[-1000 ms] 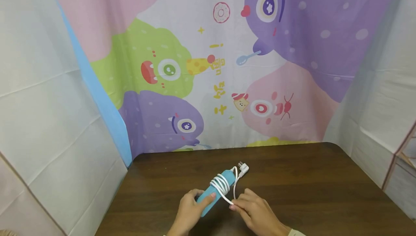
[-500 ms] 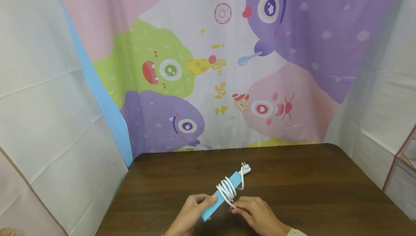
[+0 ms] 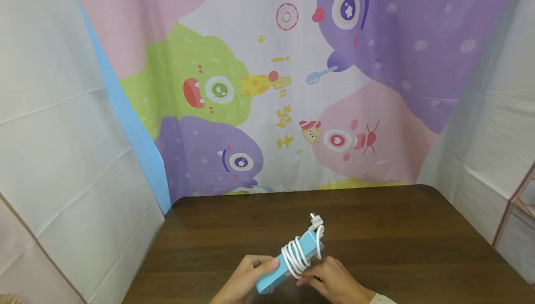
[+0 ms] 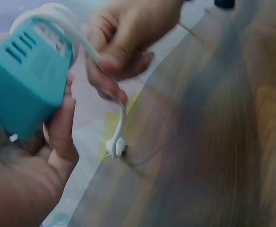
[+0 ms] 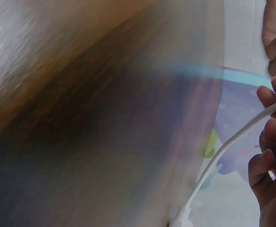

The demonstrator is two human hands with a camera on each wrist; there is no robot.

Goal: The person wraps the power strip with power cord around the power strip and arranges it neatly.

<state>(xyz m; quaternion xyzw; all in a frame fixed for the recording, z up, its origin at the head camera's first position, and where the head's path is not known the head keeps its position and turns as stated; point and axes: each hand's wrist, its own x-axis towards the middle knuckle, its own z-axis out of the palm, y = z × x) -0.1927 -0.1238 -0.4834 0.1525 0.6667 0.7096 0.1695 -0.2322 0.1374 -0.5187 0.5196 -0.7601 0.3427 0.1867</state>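
Note:
A light-blue power strip (image 3: 269, 281) is tilted above the table in the head view, its far end pointing up and right. My left hand (image 3: 244, 276) grips its near end, thumb on top. White cord (image 3: 295, 256) is wound in several loops around its middle. Under the loops, my right hand (image 3: 334, 280) pinches the cord, fingertips partly hidden behind the strip. The white plug (image 3: 316, 221) sticks out past the far end. In the left wrist view, the strip's slotted end (image 4: 26, 85) shows, with the cord (image 4: 122, 118) running down from my right fingers.
The dark brown wooden table (image 3: 200, 234) spreads under both hands. Behind it hangs a curtain (image 3: 284, 169) printed with cartoon monsters. Pale fabric panels (image 3: 75, 146) stand at the left and right sides.
The strip has turned and shifted a little right and toward me. The right hand has brought the cord round beneath it, so the free length is shorter and the loops lie fuller.

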